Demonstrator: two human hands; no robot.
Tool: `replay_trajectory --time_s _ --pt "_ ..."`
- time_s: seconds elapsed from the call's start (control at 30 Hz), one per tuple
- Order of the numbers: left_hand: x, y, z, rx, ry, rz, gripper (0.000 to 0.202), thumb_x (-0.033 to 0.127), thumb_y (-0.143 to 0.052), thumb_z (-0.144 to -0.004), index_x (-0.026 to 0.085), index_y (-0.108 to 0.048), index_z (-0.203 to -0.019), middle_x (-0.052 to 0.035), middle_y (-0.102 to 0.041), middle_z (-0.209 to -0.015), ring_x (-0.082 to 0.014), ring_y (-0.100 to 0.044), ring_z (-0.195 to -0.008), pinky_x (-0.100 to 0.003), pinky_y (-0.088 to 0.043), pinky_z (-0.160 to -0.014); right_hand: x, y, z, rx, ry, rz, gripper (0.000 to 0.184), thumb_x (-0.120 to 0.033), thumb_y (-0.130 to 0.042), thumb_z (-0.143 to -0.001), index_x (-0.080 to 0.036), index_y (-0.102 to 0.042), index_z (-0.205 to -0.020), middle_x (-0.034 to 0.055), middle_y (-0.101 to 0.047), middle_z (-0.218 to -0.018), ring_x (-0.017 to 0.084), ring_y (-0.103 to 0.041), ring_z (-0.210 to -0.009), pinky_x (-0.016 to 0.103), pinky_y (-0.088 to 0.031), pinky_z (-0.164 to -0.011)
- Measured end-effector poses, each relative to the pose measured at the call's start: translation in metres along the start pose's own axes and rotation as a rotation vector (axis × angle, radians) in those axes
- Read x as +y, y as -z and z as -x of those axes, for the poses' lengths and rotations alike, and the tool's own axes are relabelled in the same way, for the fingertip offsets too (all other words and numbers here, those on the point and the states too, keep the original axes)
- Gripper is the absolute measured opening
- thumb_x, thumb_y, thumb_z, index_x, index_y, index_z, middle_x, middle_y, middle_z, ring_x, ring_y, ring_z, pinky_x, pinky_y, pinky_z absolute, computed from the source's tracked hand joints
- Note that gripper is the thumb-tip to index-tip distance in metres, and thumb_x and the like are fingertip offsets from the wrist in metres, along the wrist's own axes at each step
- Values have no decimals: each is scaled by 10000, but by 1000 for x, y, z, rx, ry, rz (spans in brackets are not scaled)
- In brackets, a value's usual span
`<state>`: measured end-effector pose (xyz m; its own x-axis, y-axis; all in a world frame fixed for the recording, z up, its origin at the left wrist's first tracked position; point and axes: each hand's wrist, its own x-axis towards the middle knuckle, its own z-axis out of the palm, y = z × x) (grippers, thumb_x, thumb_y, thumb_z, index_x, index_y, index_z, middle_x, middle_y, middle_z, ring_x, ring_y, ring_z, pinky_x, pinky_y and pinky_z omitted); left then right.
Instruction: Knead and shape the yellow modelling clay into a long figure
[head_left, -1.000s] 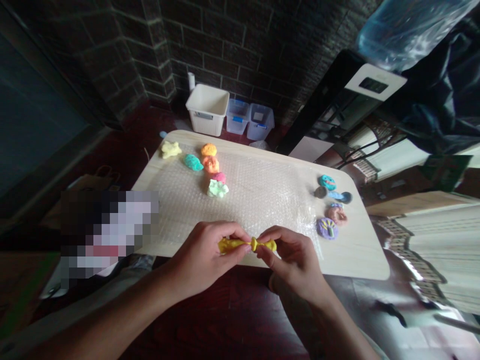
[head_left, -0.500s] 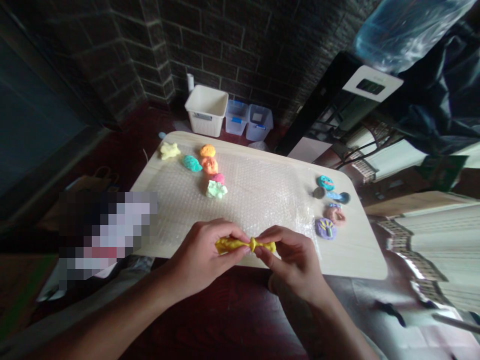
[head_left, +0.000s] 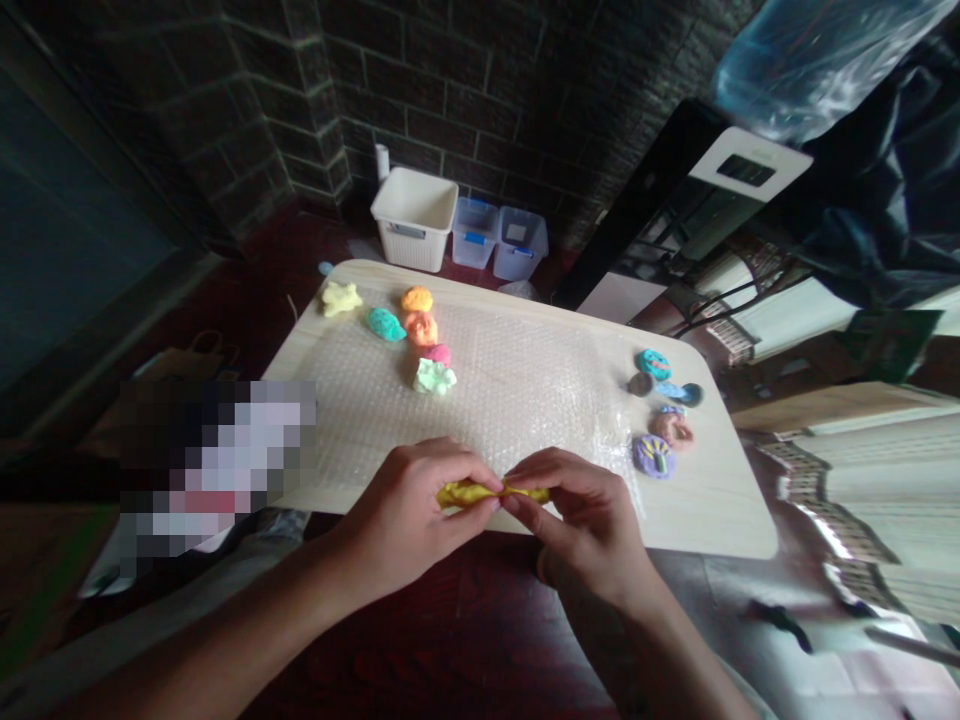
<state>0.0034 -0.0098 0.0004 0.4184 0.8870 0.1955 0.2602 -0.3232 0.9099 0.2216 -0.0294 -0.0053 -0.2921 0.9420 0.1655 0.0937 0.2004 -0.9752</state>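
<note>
My left hand point(head_left: 412, 515) and my right hand point(head_left: 581, 520) meet over the near edge of a light wooden table point(head_left: 720, 500). Both pinch one strip of yellow clay point(head_left: 469, 492), each hand closed on one end of it. The fingertips of the two hands nearly touch at the strip's middle. A sheet of bubble wrap point(head_left: 517, 390) covers the tabletop just beyond the hands.
Several small clay shapes lie at the far left: yellow point(head_left: 341, 297), teal point(head_left: 385, 323), orange point(head_left: 420, 328), pale green point(head_left: 434, 377). More clay pieces sit at the right, among them a purple disc point(head_left: 654, 456). A white bin point(head_left: 415, 217) and clear boxes point(head_left: 498, 238) stand on the floor behind.
My hands have drawn closer together, and the knot in the middle of the yellow strip is now hidden between my fingertips.
</note>
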Motion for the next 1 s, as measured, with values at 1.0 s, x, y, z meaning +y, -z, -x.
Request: replay_trajectory --time_s 1.0 --pt "-6 -4 -3 -99 574 843 255 344 -877 -831 158 -774 -973 -18 -736 -794 -111 -670 -670 -202 -505 -600 -8 4 1 82 126 218 289 -130 -714 -957 -338 -829 -1121 79 -699 -1253 260 -672 -1138 462 -548 -955"
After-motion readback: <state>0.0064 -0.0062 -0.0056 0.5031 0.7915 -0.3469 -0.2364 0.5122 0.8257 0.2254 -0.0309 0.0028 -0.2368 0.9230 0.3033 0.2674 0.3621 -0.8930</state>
